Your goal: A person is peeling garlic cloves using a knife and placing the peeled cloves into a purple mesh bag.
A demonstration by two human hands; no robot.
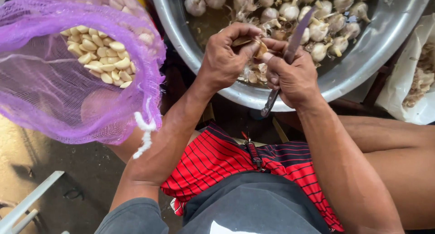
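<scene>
Dark concrete floor (68, 170) lies below a round steel basin (362, 66) of papery garlic bulbs (317, 30). Both hands meet over the near rim: left hand (224, 57) pinches a garlic clove (259, 48), right hand (294, 75) grips a knife (290, 53), handle mostly hidden. Purple mesh sack (54, 93) holds smooth peeled cloves (97, 55).

A purple mesh sack (68, 80) fills the upper left of the frame, its mouth open on a heap of peeled pale cloves (97, 55). At the right edge lies a white plastic bag (408, 84), crumpled, holding brownish peelings.
</scene>
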